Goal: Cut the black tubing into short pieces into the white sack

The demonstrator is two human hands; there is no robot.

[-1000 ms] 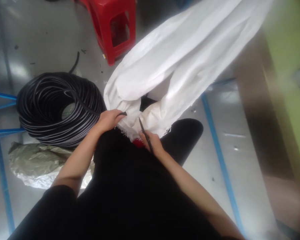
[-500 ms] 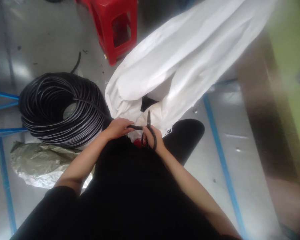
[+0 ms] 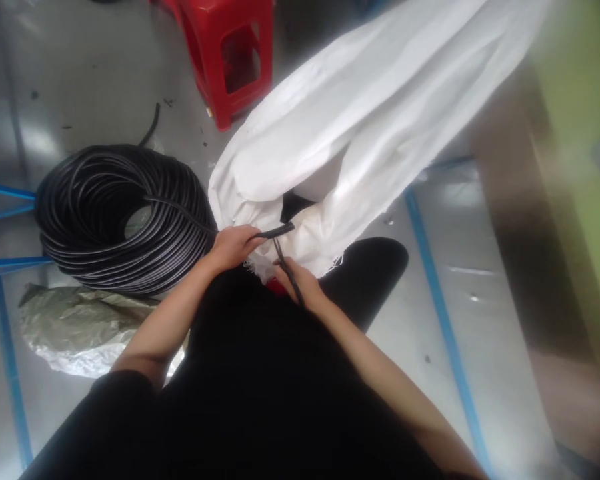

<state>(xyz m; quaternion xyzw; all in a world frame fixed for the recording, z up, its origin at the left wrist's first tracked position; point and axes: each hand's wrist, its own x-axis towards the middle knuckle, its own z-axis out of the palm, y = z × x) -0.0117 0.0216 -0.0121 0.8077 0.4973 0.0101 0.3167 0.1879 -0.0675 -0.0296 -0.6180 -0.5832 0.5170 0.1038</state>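
Gripping black tube: left fingers | scissors, partly hidden: right fingers | stool cropped

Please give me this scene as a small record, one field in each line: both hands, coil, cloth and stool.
Left hand: grips black cord, which sticks out past the fingers
Right hand: holds scissors, tips close to the cord; contact unclear
Coil: black, left of the left hand, one strand running toward it
White cloth: in front of the person, frayed edge near the hands
Red stool: beyond the hands
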